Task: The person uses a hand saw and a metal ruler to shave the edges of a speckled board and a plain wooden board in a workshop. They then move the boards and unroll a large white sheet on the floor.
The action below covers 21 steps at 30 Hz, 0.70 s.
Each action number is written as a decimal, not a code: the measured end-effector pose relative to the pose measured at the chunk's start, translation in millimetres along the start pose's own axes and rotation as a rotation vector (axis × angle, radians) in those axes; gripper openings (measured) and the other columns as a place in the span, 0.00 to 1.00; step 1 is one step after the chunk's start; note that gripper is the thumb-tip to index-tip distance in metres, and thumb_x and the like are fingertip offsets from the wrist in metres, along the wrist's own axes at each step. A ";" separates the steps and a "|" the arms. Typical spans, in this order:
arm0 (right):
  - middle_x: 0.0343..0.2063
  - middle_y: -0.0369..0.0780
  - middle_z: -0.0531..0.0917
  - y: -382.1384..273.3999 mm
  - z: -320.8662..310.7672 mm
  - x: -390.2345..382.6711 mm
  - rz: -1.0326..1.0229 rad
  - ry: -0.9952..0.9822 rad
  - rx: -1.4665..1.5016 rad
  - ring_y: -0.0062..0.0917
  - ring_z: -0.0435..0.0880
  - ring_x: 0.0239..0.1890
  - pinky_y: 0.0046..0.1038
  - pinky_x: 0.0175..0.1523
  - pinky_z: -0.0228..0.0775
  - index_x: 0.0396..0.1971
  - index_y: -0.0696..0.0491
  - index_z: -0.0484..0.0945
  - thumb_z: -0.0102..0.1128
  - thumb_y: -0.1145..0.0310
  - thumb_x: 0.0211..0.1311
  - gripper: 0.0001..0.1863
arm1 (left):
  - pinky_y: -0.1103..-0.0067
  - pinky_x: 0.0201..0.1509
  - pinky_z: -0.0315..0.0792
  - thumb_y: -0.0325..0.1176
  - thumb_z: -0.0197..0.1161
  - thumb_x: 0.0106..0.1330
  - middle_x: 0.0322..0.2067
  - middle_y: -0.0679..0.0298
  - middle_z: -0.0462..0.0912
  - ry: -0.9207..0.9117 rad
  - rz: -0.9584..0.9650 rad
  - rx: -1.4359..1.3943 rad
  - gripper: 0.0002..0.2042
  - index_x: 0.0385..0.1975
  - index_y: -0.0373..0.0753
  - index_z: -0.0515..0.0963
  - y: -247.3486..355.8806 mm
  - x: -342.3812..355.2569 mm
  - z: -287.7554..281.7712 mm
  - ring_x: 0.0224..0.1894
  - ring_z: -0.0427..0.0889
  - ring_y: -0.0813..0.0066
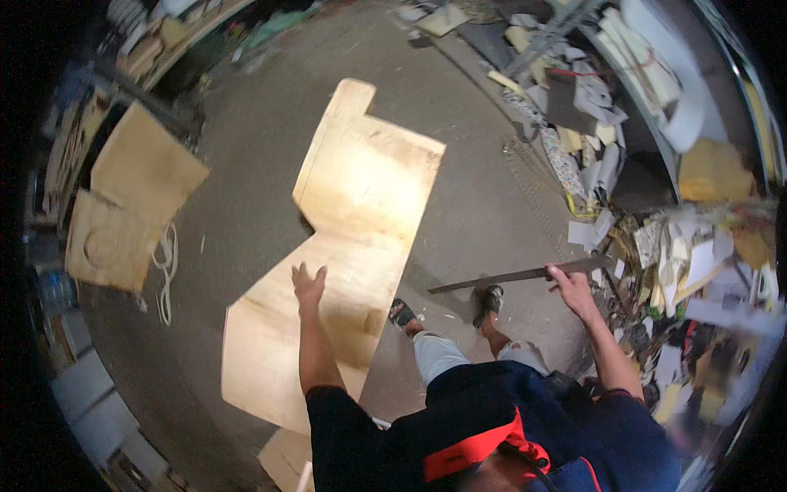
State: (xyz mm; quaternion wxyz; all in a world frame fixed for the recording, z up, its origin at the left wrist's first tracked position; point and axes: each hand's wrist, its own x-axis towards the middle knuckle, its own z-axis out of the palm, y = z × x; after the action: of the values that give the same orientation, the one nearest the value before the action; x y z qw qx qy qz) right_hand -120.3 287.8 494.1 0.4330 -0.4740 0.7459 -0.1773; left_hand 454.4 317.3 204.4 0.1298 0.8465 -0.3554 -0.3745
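Note:
A large, light plywood piece (369,193) with a notched, irregular outline lies in front of me and to my left. My left hand (308,287) is over its middle, fingers spread and holding nothing; I cannot tell if they touch the wood. My right hand (570,283) grips a long, narrow dark bar (484,280) by its wider right end. The bar extends leftward above my sandalled feet (403,314), beside the plywood's right edge.
More plywood sheets (147,168) and a looped white cord (166,271) are at the left. Mixed scrap (684,262) is heaped along the right beside metal shelving (533,49). A wooden shelf (184,53) stands at the back left. Grey floor (229,180) surrounds the plywood.

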 end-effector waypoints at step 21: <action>0.22 0.42 0.86 174.7 -376.0 75.2 0.148 0.273 0.067 0.25 0.86 0.24 0.29 0.30 0.77 0.32 0.60 0.85 0.60 0.48 0.66 0.25 | 0.73 0.53 0.73 0.37 0.63 0.68 0.46 0.59 0.78 -0.536 0.103 0.219 0.21 0.57 0.34 0.72 94.0 -348.7 238.5 0.48 0.77 0.68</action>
State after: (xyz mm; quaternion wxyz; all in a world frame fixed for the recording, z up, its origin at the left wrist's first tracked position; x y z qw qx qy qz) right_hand -536.3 253.4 551.6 0.3549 -0.3745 0.8244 -0.2326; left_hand 70.9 505.0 275.4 -0.0420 0.7071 -0.4580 -0.5371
